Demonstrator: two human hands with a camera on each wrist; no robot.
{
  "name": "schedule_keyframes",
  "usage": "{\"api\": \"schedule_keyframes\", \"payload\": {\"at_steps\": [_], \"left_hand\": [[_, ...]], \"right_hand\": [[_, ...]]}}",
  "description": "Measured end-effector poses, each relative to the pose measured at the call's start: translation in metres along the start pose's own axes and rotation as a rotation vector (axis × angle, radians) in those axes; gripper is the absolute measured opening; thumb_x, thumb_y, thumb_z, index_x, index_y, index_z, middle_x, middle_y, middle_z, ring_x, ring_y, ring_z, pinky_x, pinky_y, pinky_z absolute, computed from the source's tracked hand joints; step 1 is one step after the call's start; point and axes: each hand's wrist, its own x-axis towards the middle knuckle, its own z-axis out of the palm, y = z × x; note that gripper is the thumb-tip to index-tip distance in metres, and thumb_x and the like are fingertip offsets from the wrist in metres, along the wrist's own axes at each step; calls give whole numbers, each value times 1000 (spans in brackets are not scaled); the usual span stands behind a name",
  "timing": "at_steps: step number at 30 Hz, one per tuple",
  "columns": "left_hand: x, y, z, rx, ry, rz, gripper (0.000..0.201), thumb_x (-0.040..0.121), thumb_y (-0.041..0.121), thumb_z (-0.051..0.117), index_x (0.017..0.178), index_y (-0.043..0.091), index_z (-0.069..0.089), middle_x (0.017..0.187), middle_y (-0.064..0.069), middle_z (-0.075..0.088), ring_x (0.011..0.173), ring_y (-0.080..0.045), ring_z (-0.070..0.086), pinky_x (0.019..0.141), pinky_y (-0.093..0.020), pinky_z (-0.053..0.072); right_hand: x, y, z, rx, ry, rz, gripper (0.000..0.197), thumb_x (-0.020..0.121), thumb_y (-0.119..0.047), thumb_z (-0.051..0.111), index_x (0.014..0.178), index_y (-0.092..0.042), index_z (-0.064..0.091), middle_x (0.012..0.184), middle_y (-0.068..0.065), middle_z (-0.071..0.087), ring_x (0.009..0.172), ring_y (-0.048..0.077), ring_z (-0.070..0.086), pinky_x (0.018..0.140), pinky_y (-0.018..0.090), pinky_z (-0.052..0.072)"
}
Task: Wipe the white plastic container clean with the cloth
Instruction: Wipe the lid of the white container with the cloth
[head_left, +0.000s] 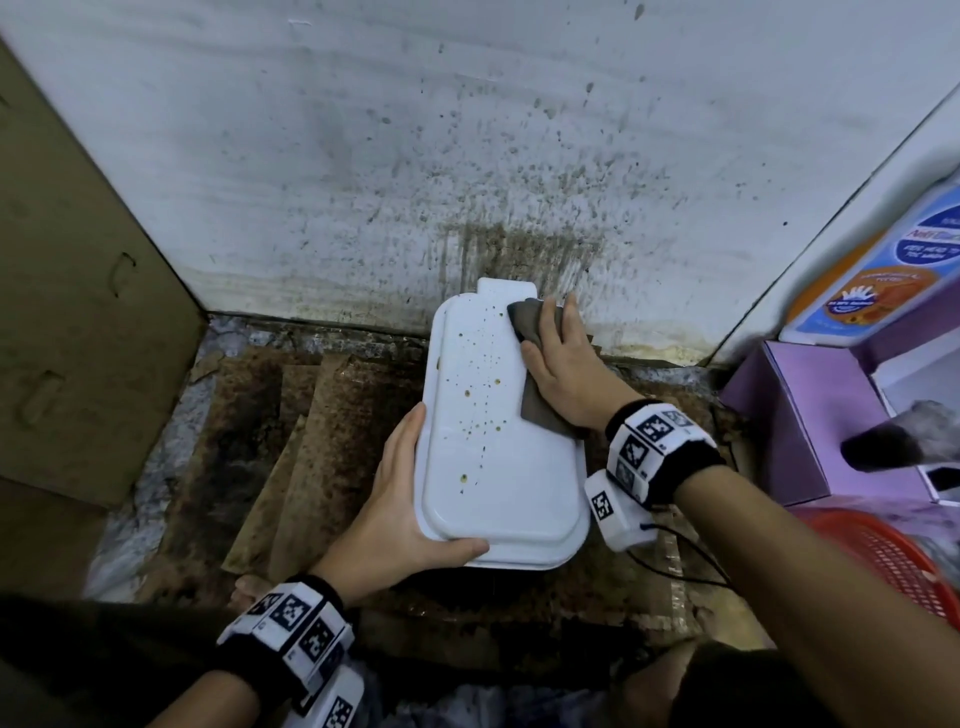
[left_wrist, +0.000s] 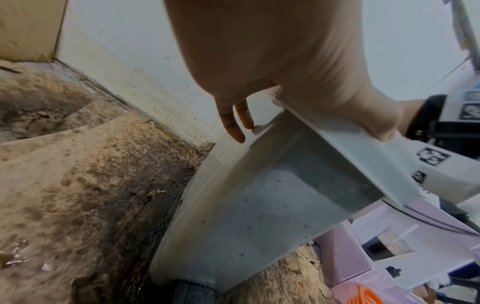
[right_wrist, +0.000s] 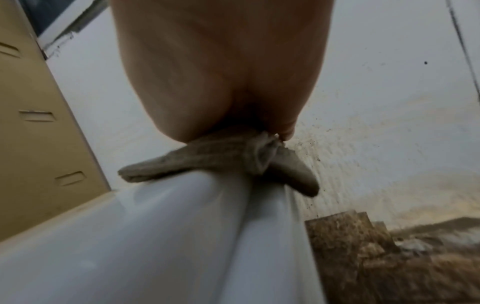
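The white plastic container (head_left: 493, 415) lies bottom-up in the head view, its flat surface dotted with brown specks. My left hand (head_left: 400, 493) grips its near left corner, thumb over the front rim and fingers along the left side. In the left wrist view the left hand (left_wrist: 272, 61) clasps the rim of the container (left_wrist: 272, 205). My right hand (head_left: 561, 364) presses a grey-brown cloth (head_left: 524, 322) flat on the far right edge. The right wrist view shows the cloth (right_wrist: 207, 160) bunched under the right hand (right_wrist: 221, 72) on the container (right_wrist: 155, 236).
A stained white wall (head_left: 467, 156) rises just behind the container. Soiled cardboard sheets (head_left: 311, 441) cover the floor. A brown cardboard box (head_left: 78, 312) stands at the left. At the right are a purple box (head_left: 810, 415), a dark brush (head_left: 893, 441) and a red basket (head_left: 893, 561).
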Motion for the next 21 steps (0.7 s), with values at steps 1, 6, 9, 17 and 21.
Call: {"api": "schedule_keyframes", "payload": {"at_steps": [1,6,9,17,21], "left_hand": [[0,0,0,3,1,1,143,57,69,87,156,43,-13,161,32,-12,152,6,-5,125,-41,16],[1,1,-1,4,5,-8,142,57,65,89,154,47,-13,160,34,-13,152,6,-4,125,-43,18],[0,1,-1,9,-3,-12,142,57,66,89,153,50,-15,160,34,-14,152,6,-4,125,-43,19],[0,2,-1,30,-23,5,145,59,62,90,154,45,-18,159,32,-17,151,8,-8,126,-40,15],[0,2,-1,25,-20,9,145,58,67,88,155,44,-17,159,31,-17,152,6,-7,126,-41,15]], "right_hand": [[7,2,-4,-7,-20,-1,72,109,-42,24,157,-6,-16,163,19,-25,154,31,-17,126,46,4],[36,7,-19,-19,-86,14,74,108,-46,23,157,-10,-18,164,17,-25,155,29,-13,126,45,6],[43,8,-20,-21,-88,18,73,108,-46,23,157,-11,-18,165,17,-24,155,30,-11,126,43,6],[16,9,-9,75,-35,-29,68,110,-35,26,158,-13,-16,163,9,-31,153,26,-21,126,43,0],[-18,8,5,98,-34,-45,68,110,-36,27,158,-14,-16,162,4,-34,152,25,-24,127,43,1]]}}
